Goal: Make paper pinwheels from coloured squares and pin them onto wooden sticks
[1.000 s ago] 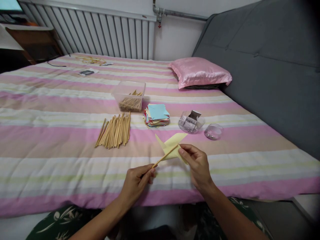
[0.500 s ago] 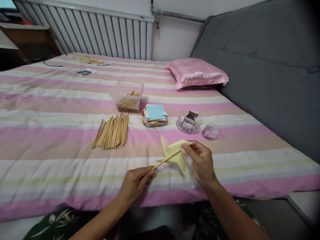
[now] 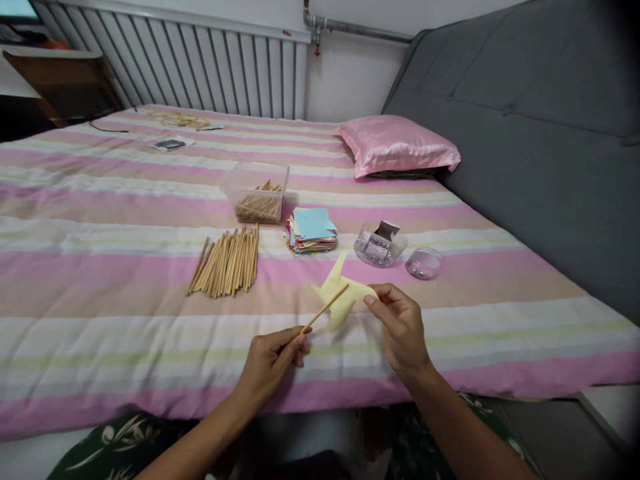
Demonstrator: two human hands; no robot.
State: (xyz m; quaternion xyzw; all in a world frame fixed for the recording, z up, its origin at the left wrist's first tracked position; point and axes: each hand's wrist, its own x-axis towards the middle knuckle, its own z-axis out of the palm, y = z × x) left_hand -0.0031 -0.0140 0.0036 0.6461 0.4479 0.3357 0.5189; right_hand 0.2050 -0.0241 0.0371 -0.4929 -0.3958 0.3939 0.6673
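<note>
My left hand (image 3: 273, 360) pinches the lower end of a thin wooden stick (image 3: 324, 310) that slants up to the right. A pale yellow paper pinwheel (image 3: 341, 295) sits on the stick's upper end. My right hand (image 3: 400, 327) touches one blade tip of the pinwheel with thumb and forefinger. Both hands hover over the near edge of the striped bedspread (image 3: 125, 313).
On the bed lie a loose pile of wooden sticks (image 3: 226, 261), a clear box of sticks (image 3: 257, 193), a stack of coloured paper squares (image 3: 313, 231), a clear tub with small packets (image 3: 380, 245) and its lid (image 3: 424, 263). A pink pillow (image 3: 397, 145) rests against the grey headboard.
The pinwheel has turned on the stick under my right fingers; its blades point in new directions. My left hand has kept hold of the stick in nearly the same place.
</note>
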